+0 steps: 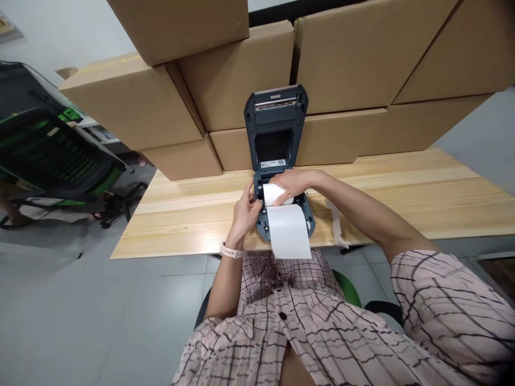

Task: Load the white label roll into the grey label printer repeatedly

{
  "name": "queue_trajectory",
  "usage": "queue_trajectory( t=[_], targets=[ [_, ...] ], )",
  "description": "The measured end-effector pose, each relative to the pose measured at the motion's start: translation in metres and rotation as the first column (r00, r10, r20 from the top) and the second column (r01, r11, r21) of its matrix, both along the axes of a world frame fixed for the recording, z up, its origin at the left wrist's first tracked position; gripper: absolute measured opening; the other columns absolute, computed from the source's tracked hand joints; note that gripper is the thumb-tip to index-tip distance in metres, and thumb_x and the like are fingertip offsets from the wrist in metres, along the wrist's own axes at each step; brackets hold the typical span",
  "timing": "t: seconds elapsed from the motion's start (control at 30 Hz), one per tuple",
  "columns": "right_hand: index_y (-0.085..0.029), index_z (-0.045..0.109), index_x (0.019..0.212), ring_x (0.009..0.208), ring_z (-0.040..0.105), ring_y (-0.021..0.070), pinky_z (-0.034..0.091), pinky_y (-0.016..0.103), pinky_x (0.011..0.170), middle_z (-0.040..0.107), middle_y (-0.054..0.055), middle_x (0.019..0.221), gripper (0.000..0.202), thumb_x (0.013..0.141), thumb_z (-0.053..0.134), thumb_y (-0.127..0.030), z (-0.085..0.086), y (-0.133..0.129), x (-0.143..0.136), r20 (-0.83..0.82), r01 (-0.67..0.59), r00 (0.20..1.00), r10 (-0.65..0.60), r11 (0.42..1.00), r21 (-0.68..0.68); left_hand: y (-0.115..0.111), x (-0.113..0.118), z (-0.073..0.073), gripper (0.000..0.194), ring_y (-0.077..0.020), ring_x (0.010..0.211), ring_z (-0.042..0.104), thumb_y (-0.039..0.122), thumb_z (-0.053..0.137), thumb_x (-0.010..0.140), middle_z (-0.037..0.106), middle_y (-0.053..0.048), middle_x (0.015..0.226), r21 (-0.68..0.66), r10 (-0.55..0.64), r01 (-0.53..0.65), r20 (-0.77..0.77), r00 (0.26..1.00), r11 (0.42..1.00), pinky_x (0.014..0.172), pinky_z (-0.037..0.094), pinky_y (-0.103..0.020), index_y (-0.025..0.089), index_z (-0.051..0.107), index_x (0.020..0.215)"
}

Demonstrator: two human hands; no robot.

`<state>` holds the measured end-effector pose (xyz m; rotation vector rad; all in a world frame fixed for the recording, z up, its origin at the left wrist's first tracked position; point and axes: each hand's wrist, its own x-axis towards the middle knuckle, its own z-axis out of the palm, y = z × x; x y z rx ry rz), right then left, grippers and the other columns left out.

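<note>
The white roll (269, 194) sat in the opened printer (277, 122), under the right hand (292, 183) — thumb across its near side, fingers on its far side, spanning it. The left hand (245, 213), half curled, touched the printer's left edge — whether gripping, unclear.

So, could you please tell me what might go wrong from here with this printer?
The lid of the printer stands open behind the left hand and right hand; if knocked, it might drop onto the fingers.

The paper tail reaches past the front edge of the table, so the lap might catch it and pull the roll askew.
</note>
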<state>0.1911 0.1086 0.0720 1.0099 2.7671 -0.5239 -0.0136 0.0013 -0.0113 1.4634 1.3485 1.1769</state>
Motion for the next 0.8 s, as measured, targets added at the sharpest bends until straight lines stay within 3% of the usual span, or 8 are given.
queue_trajectory(
  t=[0.1,0.2,0.3,0.4,0.5,0.8],
  targets=[
    [-0.01,0.068,0.145,0.129,0.069,0.0459,0.053,0.06,0.107,0.071,0.026,0.144,0.072,0.094,0.073,-0.06,-0.002,-0.024,0.011,-0.125,-0.007,0.992,0.021,0.994,0.111,0.0,0.001,-0.002,0.08,-0.0245,0.115,0.075,0.017,0.062,0.091,0.076,-0.012,0.143,0.011,-0.005,0.005,0.027,1.0,1.0,0.101,0.058,-0.042,0.028,0.043,0.169],
    [-0.021,0.058,0.16,0.152,0.055,0.0373,0.046,0.058,0.124,0.057,0.015,0.166,0.06,0.108,0.055,-0.051,-0.015,-0.07,0.028,-0.294,-0.048,0.951,0.091,0.987,0.15,-0.001,0.002,-0.004,0.077,-0.0259,0.128,0.073,0.019,0.061,0.093,0.073,-0.015,0.148,0.023,-0.022,0.02,0.074,0.997,1.0,0.108,0.057,-0.046,0.026,0.044,0.168],
    [-0.03,0.056,0.162,0.16,0.047,0.0306,0.045,0.055,0.129,0.049,0.006,0.173,0.055,0.111,0.053,-0.05,-0.036,-0.12,0.039,-0.384,-0.046,0.917,0.109,0.984,0.17,-0.002,0.003,-0.004,0.074,-0.0269,0.134,0.071,0.02,0.062,0.093,0.072,-0.015,0.15,0.027,-0.018,0.015,0.096,0.995,1.0,0.113,0.056,-0.048,0.025,0.047,0.165],
    [-0.025,0.052,0.165,0.166,0.037,0.0313,0.042,0.057,0.132,0.041,0.011,0.177,0.061,0.11,0.056,-0.051,-0.053,-0.154,0.036,-0.384,0.047,0.922,0.053,0.968,0.245,-0.003,0.004,-0.005,0.071,-0.0271,0.136,0.069,0.02,0.062,0.092,0.072,-0.013,0.15,0.03,-0.005,0.002,0.099,0.995,1.0,0.115,0.055,-0.047,0.025,0.052,0.162],
    [-0.021,0.051,0.165,0.166,0.037,0.0342,0.044,0.062,0.13,0.04,0.016,0.176,0.063,0.11,0.055,-0.051,-0.061,-0.166,0.026,-0.402,0.1,0.915,0.026,0.952,0.29,-0.004,0.005,-0.005,0.069,-0.0276,0.137,0.069,0.02,0.063,0.093,0.072,-0.013,0.15,0.034,0.014,-0.018,0.098,0.995,0.999,0.117,0.054,-0.048,0.024,0.054,0.16],
    [-0.033,0.044,0.168,0.165,0.04,0.0317,0.047,0.064,0.128,0.044,0.009,0.175,0.062,0.111,0.053,-0.053,-0.06,-0.167,0.025,-0.427,0.118,0.904,0.015,0.952,0.284,-0.006,0.004,-0.008,0.062,-0.027,0.142,0.066,0.024,0.062,0.096,0.068,-0.012,0.156,0.029,0.031,-0.034,0.089,0.996,0.999,0.123,0.05,-0.05,0.024,0.057,0.157]
  ],
)
